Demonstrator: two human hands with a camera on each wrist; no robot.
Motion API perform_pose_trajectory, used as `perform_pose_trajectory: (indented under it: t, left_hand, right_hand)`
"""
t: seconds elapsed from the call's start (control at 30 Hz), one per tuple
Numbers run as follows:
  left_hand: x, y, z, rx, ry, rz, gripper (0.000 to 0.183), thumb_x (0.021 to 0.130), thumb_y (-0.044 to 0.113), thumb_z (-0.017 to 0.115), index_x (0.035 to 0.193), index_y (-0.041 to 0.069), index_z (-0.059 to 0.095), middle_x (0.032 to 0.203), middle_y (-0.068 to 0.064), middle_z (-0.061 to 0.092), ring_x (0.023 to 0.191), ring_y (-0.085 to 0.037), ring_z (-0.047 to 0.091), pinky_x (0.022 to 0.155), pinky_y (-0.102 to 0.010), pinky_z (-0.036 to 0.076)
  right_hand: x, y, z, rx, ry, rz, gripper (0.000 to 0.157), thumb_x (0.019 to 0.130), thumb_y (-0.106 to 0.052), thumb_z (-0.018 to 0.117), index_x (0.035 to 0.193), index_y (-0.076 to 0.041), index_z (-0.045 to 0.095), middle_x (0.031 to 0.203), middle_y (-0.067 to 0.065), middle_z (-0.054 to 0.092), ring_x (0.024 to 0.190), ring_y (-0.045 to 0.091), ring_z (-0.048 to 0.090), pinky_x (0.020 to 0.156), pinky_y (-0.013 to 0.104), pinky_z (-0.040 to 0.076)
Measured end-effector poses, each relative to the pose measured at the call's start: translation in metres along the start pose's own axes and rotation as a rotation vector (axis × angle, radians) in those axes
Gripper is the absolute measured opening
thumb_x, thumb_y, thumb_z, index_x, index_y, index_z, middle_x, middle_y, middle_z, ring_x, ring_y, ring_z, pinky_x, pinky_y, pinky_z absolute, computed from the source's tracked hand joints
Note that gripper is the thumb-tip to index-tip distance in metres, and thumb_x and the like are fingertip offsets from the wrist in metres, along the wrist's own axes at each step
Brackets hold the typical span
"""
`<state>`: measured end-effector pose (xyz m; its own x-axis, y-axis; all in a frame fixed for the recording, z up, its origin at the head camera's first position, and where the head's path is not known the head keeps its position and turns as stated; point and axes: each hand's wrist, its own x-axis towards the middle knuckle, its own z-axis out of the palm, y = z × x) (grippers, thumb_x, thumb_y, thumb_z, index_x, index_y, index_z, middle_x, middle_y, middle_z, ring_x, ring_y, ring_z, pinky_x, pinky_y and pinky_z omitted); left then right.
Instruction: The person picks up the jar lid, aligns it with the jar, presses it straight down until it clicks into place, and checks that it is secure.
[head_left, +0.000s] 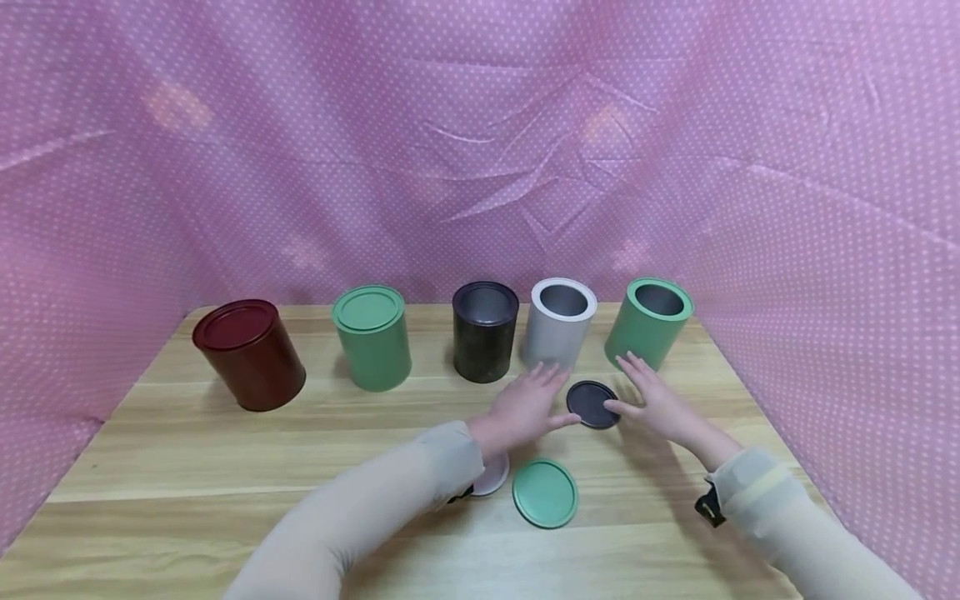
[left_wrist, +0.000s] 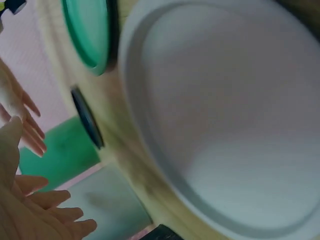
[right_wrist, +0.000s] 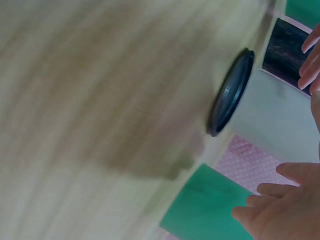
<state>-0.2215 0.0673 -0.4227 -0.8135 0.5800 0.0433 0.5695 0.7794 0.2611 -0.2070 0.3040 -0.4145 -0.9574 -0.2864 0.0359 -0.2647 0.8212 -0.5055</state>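
five cans, three loose lids and two bare hands were in view over one wooden table (head_left: pixel 187 483). from left to right stood a dark red can (head_left: pixel 262 367) and a covered green can (head_left: pixel 377 358), both with tops on, then a black can (head_left: pixel 483 350), a pale grey can (head_left: pixel 557 340) and an uncovered green can (head_left: pixel 645 337), mouths showing. in front of them, the pale grey lid (head_left: pixel 492 477) lay partly hidden by the left sleeve (head_left: pixel 397 492) in the head view, the green lid (head_left: pixel 546 493) just right of it, and the black lid (head_left: pixel 588 404) farther back, between the hands. the left hand (head_left: pixel 527 407) was at the black lid's left, fingers extended and gripping nothing; the right hand (head_left: pixel 664 410) was at its right, fingers spread and likewise unclosed, the thumb overlapping the lid's edge in the head view. the black lid was a thin, dark disc with a raised rim round a smooth, recessed middle. it lay flat on the table in front of the two rightmost cans, its broad face pointing up; being round, it had one width along every axis
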Motion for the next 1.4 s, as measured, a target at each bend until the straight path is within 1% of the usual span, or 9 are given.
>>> perform_pose_trajectory:
  t: [0.13, 0.23, 0.4, 0.57, 0.7, 0.87, 1.1, 1.3, 1.4]
  left_hand:
    - [0.004, -0.001, 0.009, -0.005, -0.002, -0.020, 0.075, 0.091, 0.056, 0.057, 0.149, 0.013, 0.038, 0.154, -0.010, 0.037, 0.143, -0.031, 0.032, 0.116, -0.046, 0.031]
    - [0.009, -0.002, 0.015, -0.039, -0.008, -0.058, 0.074, 0.091, 0.056, 0.058, 0.148, 0.013, 0.039, 0.153, -0.009, 0.040, 0.143, -0.030, 0.033, 0.115, -0.046, 0.032]
    - [0.017, -0.001, 0.020, -0.086, -0.063, -0.137, 0.077, 0.090, 0.056, 0.058, 0.150, 0.014, 0.035, 0.155, -0.006, 0.037, 0.145, -0.028, 0.029, 0.116, -0.050, 0.030]
    - [0.020, 0.002, 0.023, -0.101, -0.128, -0.188, 0.082, 0.088, 0.058, 0.060, 0.152, 0.015, 0.031, 0.159, -0.005, 0.030, 0.148, -0.026, 0.021, 0.116, -0.055, 0.025]
    - [0.019, 0.005, 0.025, -0.098, -0.149, -0.196, 0.085, 0.086, 0.058, 0.063, 0.151, 0.011, 0.034, 0.157, -0.007, 0.032, 0.148, -0.027, 0.023, 0.116, -0.055, 0.026]
    - [0.020, 0.007, 0.029, -0.117, -0.156, -0.185, 0.086, 0.086, 0.058, 0.063, 0.150, 0.009, 0.033, 0.157, -0.008, 0.032, 0.147, -0.027, 0.024, 0.116, -0.057, 0.024]
    - [0.026, 0.008, 0.036, -0.084, -0.180, -0.209, 0.090, 0.085, 0.061, 0.062, 0.151, 0.010, 0.031, 0.159, -0.007, 0.029, 0.148, -0.029, 0.020, 0.116, -0.058, 0.021]
    - [0.024, 0.015, 0.030, -0.055, -0.205, -0.227, 0.089, 0.085, 0.062, 0.061, 0.152, 0.011, 0.030, 0.160, -0.007, 0.025, 0.149, -0.029, 0.018, 0.116, -0.059, 0.020]
    - [0.024, 0.017, 0.030, -0.036, -0.194, -0.237, 0.089, 0.085, 0.062, 0.062, 0.151, 0.011, 0.032, 0.159, -0.007, 0.027, 0.149, -0.029, 0.019, 0.116, -0.058, 0.022]
  right_hand:
    - [-0.002, 0.004, 0.006, -0.004, -0.001, -0.010, 0.080, 0.090, -0.034, 0.067, 0.147, 0.007, 0.030, 0.153, 0.036, 0.017, 0.139, 0.055, 0.017, 0.109, 0.069, 0.020]
    - [-0.002, 0.008, 0.010, 0.009, -0.035, -0.007, 0.082, 0.090, -0.036, 0.067, 0.148, 0.007, 0.028, 0.154, 0.035, 0.016, 0.140, 0.055, 0.016, 0.110, 0.068, 0.019]
    - [-0.002, 0.017, 0.013, 0.029, -0.109, -0.004, 0.086, 0.090, -0.039, 0.066, 0.149, 0.006, 0.025, 0.154, 0.036, 0.013, 0.140, 0.056, 0.013, 0.111, 0.068, 0.016]
    - [0.001, 0.026, 0.015, 0.043, -0.141, -0.028, 0.087, 0.089, -0.038, 0.068, 0.148, 0.009, 0.025, 0.153, 0.038, 0.013, 0.140, 0.056, 0.013, 0.112, 0.067, 0.015]
    - [0.004, 0.032, 0.018, 0.046, -0.150, -0.074, 0.089, 0.085, -0.033, 0.073, 0.145, 0.013, 0.027, 0.150, 0.040, 0.018, 0.138, 0.058, 0.016, 0.111, 0.067, 0.017]
    - [0.005, 0.037, 0.019, 0.040, -0.153, -0.091, 0.094, 0.079, -0.029, 0.080, 0.143, 0.015, 0.028, 0.147, 0.041, 0.024, 0.136, 0.059, 0.020, 0.110, 0.068, 0.020]
    - [0.008, 0.040, 0.022, 0.064, -0.183, -0.064, 0.093, 0.081, -0.033, 0.078, 0.145, 0.012, 0.028, 0.150, 0.039, 0.021, 0.139, 0.056, 0.017, 0.111, 0.067, 0.018]
    - [0.012, 0.037, 0.023, 0.073, -0.195, -0.053, 0.089, 0.081, -0.031, 0.078, 0.144, 0.010, 0.032, 0.150, 0.041, 0.018, 0.138, 0.058, 0.015, 0.111, 0.068, 0.018]
    - [0.012, 0.036, 0.023, 0.076, -0.195, -0.051, 0.086, 0.080, -0.030, 0.079, 0.143, 0.009, 0.035, 0.149, 0.042, 0.018, 0.138, 0.058, 0.015, 0.111, 0.068, 0.018]
